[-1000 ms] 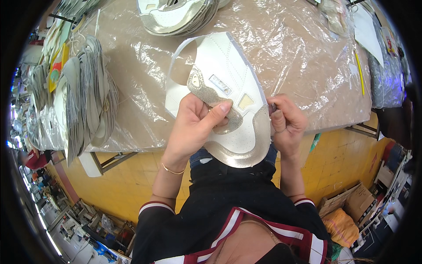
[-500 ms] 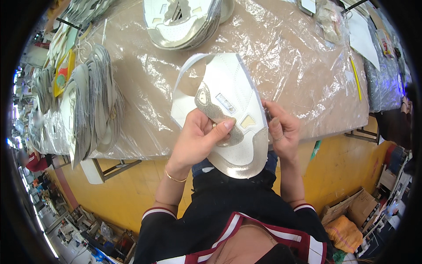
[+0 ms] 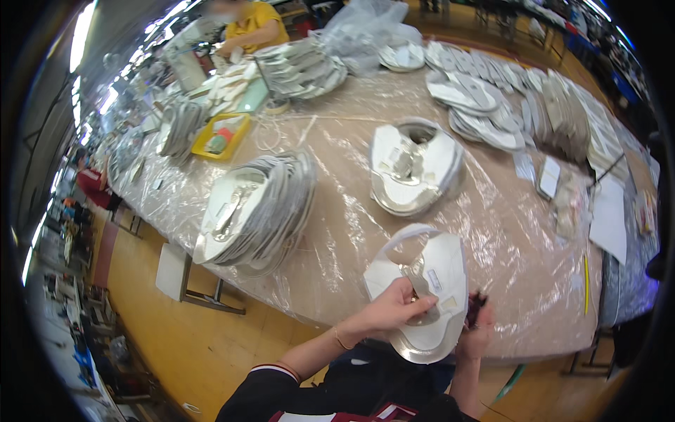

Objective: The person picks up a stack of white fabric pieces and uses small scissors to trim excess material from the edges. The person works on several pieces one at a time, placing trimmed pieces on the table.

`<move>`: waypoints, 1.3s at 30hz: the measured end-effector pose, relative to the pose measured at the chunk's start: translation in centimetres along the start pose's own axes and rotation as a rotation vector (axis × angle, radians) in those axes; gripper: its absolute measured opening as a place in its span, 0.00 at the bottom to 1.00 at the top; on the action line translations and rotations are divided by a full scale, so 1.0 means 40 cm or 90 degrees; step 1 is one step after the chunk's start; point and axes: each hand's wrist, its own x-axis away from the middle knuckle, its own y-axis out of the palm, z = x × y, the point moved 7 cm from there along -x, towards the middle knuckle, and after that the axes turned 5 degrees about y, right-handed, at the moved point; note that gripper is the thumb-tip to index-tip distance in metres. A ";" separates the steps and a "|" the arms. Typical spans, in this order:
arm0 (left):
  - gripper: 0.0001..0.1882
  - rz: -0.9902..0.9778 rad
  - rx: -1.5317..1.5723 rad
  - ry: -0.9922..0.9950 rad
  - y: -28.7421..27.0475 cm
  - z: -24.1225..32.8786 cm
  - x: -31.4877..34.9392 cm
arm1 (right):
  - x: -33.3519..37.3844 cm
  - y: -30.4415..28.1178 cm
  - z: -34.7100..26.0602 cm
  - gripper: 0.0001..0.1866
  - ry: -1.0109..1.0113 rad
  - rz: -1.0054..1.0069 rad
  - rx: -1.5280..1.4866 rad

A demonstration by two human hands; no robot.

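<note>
A flat white shoe upper (image 3: pixel 445 264) with metallic gold trim and a curved strap is held over the near edge of the table. My left hand (image 3: pixel 397 307) grips it, the thumb pressed on the gold part and the fingers partly hidden beneath. Beside the upper's right edge is my right hand (image 3: pixel 478 334), its fingers curled in around a small dark thing (image 3: pixel 475 307) that is too blurred to name. Just beyond lies a stack of similar uppers (image 3: pixel 408 190). To the left, a taller leaning pile of uppers (image 3: pixel 239 211) stands near the table edge.
Plastic film covers the table (image 3: pixel 337 246). A yellow tray (image 3: pixel 221 136) stands at the left, and more stacked pieces (image 3: pixel 478 105) line the far right. A yellow stick (image 3: pixel 586 285) lies rightward. Across the table is a person in a yellow top (image 3: pixel 260 28). A stool (image 3: pixel 176 274) stands at lower left.
The view has tilted up and turned left, showing more of the far table. The left hand keeps its hold on the upper; the right hand stays at its right edge, the dark thing now more visible.
</note>
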 end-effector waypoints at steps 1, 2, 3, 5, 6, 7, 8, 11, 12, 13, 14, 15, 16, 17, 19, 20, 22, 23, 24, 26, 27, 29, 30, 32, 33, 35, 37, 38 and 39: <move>0.11 0.003 -0.002 0.009 -0.004 -0.008 -0.005 | -0.005 0.006 0.004 0.15 0.020 -0.005 -0.087; 0.12 0.000 0.009 0.028 -0.006 -0.013 -0.008 | -0.011 0.004 0.006 0.17 0.039 0.026 -0.069; 0.13 0.006 -0.048 0.035 -0.016 -0.018 -0.011 | 0.001 0.003 0.000 0.18 0.037 0.084 0.053; 0.14 0.020 -0.086 0.097 -0.019 -0.012 -0.019 | 0.011 0.044 -0.025 0.22 -0.035 0.045 0.334; 0.15 0.024 -0.110 0.109 -0.014 -0.009 -0.018 | 0.015 0.036 -0.029 0.22 -0.023 0.100 0.347; 0.17 -0.016 -0.070 0.085 -0.004 -0.010 -0.012 | 0.012 0.026 -0.032 0.22 -0.005 0.139 0.358; 0.17 -0.003 -0.052 0.098 0.000 0.003 -0.004 | 0.018 0.002 -0.033 0.22 0.038 0.219 0.377; 0.23 0.076 -0.161 0.241 0.007 0.086 0.058 | 0.021 -0.044 -0.068 0.19 -0.029 0.330 0.224; 0.22 0.111 -0.207 0.240 -0.002 0.103 0.083 | 0.018 -0.057 -0.084 0.18 -0.057 0.339 0.186; 0.21 0.130 -0.153 0.234 -0.015 0.116 0.105 | 0.018 -0.072 -0.096 0.18 -0.058 0.355 0.172; 0.20 0.150 -0.196 0.316 -0.028 0.147 0.122 | 0.016 -0.075 -0.111 0.18 -0.074 0.335 0.146; 0.21 0.193 -0.152 0.297 -0.052 0.143 0.123 | 0.015 -0.083 -0.119 0.18 -0.076 0.341 0.128; 0.23 0.201 -0.158 0.251 -0.065 0.123 0.110 | 0.013 -0.084 -0.122 0.18 -0.081 0.336 0.101; 0.24 0.218 -0.153 0.227 -0.079 0.104 0.095 | 0.013 -0.080 -0.123 0.19 -0.085 0.324 0.073; 0.29 0.181 -0.105 0.142 -0.081 0.049 0.058 | 0.013 -0.069 -0.122 0.18 -0.083 0.321 0.070; 0.29 0.126 -0.070 0.129 -0.065 0.031 0.049 | 0.012 -0.058 -0.115 0.18 -0.079 0.310 0.066; 0.27 0.040 -0.027 0.065 -0.030 -0.010 0.041 | 0.015 -0.045 -0.110 0.18 -0.080 0.316 0.091; 0.25 0.024 0.044 0.069 -0.017 -0.016 0.039 | 0.016 -0.040 -0.106 0.18 -0.082 0.318 0.105; 0.24 0.035 0.042 0.061 -0.014 -0.022 0.040 | 0.018 -0.038 -0.103 0.18 -0.078 0.329 0.121; 0.21 0.055 0.039 0.048 -0.012 -0.025 0.036 | 0.021 -0.036 -0.103 0.18 -0.081 0.331 0.126; 0.21 0.057 0.037 0.037 -0.011 -0.023 0.035 | 0.022 -0.037 -0.105 0.18 -0.089 0.332 0.128; 0.19 0.052 0.035 0.017 -0.008 -0.020 0.031 | 0.024 -0.040 -0.107 0.18 -0.086 0.332 0.132; 0.19 0.061 0.036 0.015 -0.008 -0.017 0.031 | 0.026 -0.043 -0.108 0.18 -0.085 0.343 0.136; 0.19 0.079 0.037 0.009 -0.008 -0.016 0.033 | 0.024 -0.043 -0.106 0.18 -0.082 0.334 0.131; 0.19 0.078 0.041 0.019 -0.007 -0.012 0.033 | 0.024 -0.043 -0.104 0.18 -0.079 0.336 0.131; 0.19 0.080 0.048 0.028 -0.005 -0.009 0.036 | 0.022 -0.043 -0.097 0.18 -0.070 0.337 0.113; 0.19 0.070 0.043 0.023 -0.004 -0.010 0.038 | 0.021 -0.043 -0.092 0.18 -0.064 0.346 0.105; 0.19 0.067 0.044 0.024 -0.004 -0.010 0.039 | 0.022 -0.043 -0.090 0.18 -0.062 0.353 0.105; 0.19 0.065 0.046 0.029 -0.004 -0.009 0.039 | 0.022 -0.043 -0.089 0.18 -0.060 0.359 0.104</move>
